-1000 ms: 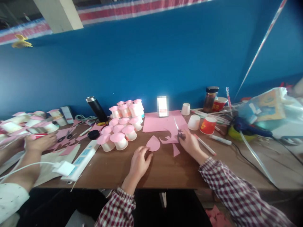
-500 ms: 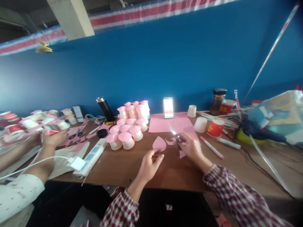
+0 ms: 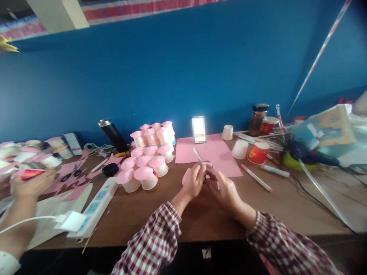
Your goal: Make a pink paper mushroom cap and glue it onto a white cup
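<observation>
Brown wooden table (image 3: 177, 214), blue wall behind; left hand (image 3: 194, 182) pinches pink paper cutout (image 3: 185, 176); right hand (image 3: 223, 188) grips small metal scissors (image 3: 198, 156); trimming stage; next cut likely needs steady paper.

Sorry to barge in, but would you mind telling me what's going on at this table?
A person in a checked shirt is cutting pink paper. The right hand holds small scissors, the left hand a pink paper piece, both over the wooden table. Pink-topped paper cups stand clustered to the left. A co-worker's hand grips a red item there.
</observation>
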`<state>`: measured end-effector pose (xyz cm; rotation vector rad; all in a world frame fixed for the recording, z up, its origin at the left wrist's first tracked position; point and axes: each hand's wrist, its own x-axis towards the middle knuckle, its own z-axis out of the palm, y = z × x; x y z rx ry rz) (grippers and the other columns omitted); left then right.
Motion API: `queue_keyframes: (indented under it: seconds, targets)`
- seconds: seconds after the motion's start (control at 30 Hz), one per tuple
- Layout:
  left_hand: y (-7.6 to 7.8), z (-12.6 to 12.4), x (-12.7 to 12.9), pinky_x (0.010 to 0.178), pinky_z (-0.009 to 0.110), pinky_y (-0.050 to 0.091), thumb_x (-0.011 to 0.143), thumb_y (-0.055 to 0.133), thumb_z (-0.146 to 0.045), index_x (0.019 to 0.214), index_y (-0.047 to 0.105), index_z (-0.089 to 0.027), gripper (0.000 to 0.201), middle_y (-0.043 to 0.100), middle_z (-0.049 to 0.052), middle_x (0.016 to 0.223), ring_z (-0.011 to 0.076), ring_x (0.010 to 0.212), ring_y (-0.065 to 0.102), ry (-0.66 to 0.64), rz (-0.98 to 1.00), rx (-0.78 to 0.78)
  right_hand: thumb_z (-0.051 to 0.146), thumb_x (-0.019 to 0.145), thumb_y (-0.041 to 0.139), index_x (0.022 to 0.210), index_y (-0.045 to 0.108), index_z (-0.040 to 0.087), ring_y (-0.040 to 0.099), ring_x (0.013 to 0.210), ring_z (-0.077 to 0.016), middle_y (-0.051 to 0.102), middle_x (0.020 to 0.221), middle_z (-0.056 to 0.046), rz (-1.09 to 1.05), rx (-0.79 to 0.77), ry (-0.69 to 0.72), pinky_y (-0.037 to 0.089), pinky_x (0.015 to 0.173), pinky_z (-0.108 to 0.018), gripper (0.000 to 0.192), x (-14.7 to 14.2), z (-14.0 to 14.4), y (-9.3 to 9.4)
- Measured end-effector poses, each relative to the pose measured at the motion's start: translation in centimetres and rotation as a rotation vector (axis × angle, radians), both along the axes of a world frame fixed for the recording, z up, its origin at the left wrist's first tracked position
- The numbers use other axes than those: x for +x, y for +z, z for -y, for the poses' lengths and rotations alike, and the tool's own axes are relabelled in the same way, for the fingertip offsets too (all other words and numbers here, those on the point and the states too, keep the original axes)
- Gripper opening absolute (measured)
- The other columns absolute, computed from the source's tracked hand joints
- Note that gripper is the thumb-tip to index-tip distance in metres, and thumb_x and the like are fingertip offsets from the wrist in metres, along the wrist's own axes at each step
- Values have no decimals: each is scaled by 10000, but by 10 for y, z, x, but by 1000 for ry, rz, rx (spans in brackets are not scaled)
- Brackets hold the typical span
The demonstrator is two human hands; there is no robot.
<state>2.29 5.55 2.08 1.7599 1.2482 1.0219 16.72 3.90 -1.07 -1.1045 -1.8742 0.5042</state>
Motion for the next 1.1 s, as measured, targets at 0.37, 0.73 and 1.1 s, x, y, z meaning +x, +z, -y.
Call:
queue_keyframes:
  seconds: [0.37,0.73,1.1]
  targets:
    - [-28,-39,-44,875,348,412,856,439,-350,1070,582,-151,326,617,128,984,250,990,559,370,-605,299,205,794,522,1159,470,189,644,851,-199,662,969,-74,-193,-141,-23,512,766,-321,369,-8,-65,-4]
    - [-32,-39,-60,766,314,415,698,606,-465,963,586,-161,404,573,112,1019,250,954,562,304,-690,-63,207,796,508,1138,469,210,645,851,-197,656,976,-59,-254,-217,-24,518,710,-297,344,-3,-62,-15]
    - [-24,-36,-55,780,330,423,616,652,-525,1118,577,-176,616,561,139,1082,288,1000,556,280,-649,-91,207,803,519,1173,466,212,638,784,-177,650,996,-64,-194,-211,-30,504,685,-290,373,-3,-62,-20]
